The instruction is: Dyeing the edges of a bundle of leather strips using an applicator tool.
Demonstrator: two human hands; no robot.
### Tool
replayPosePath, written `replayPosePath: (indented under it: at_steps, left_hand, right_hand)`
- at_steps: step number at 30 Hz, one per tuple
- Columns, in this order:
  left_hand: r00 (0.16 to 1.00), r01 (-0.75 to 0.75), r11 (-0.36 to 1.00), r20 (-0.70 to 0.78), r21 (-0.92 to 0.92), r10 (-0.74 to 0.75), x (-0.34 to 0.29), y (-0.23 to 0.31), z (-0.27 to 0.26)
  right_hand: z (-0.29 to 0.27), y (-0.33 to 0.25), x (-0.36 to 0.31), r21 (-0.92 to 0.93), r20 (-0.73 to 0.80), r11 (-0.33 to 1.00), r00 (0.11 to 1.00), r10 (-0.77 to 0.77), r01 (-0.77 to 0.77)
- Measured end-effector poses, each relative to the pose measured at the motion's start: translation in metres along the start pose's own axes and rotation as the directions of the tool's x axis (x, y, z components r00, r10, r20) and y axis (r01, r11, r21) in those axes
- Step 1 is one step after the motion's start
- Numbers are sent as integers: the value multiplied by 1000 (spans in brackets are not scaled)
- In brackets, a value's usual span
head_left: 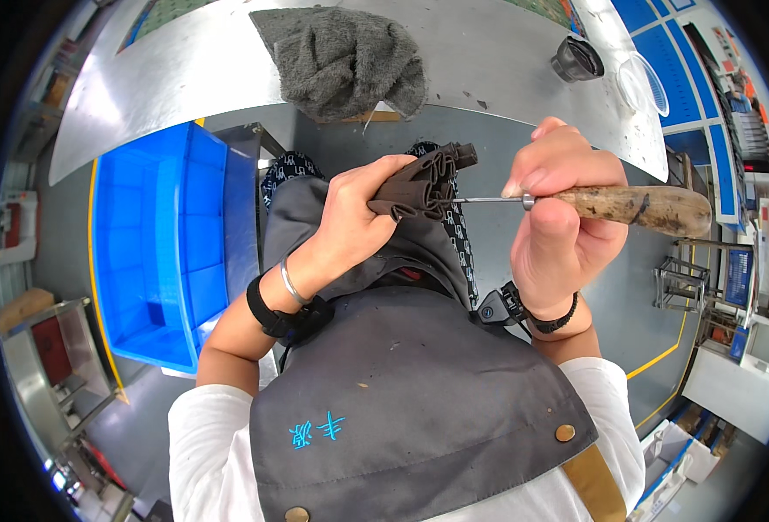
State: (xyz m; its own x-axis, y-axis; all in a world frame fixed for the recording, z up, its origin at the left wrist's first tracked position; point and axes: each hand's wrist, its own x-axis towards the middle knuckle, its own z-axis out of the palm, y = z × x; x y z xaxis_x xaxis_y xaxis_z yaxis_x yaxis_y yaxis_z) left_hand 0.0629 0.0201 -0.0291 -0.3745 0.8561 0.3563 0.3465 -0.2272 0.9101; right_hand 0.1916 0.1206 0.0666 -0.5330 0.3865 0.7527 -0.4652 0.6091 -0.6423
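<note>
My left hand (354,209) is wrapped round a dark brown part (412,187) with ruffled, pleated edges and a short stub at its far end. Whether this part is rubber or some other material, I cannot tell. In my right hand (567,239) I grip an awl (650,207) by its worn, stained wooden handle. The awl's thin metal shaft points left and meets the right side of the brown part; its tip is hidden or too small to make out there. Both hands are above my lap, in front of a grey apron (419,391).
A metal table (480,52) stands ahead, with a crumpled grey cloth (350,65) on its near edge. A dark cup-shaped piece (578,61) and a clear plastic container (645,83) are at its right. To my left is a large blue bin (206,217).
</note>
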Motion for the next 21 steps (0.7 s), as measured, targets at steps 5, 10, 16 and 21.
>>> replayPosePath:
  at_steps: [5,10,16,21]
  left_hand:
    - [1000,-21,1000,7,-2,21,0,-1,0]
    - [1000,-22,1000,22,14,22,0,-3,0]
    - [999,-28,988,40,153,22,1,1,-1]
    - [1000,-24,986,-3,167,25,1,-1,-1]
  right_hand:
    - [3,-3,0,-33,17,999,999,31,-31]
    - [8,-2,-2,-50,18,998,999,29,-28]
    - [10,-3,-3,-208,118,973,990,-74,97]
    - [1,-4,-4,-133,70,989,996,-53,62]
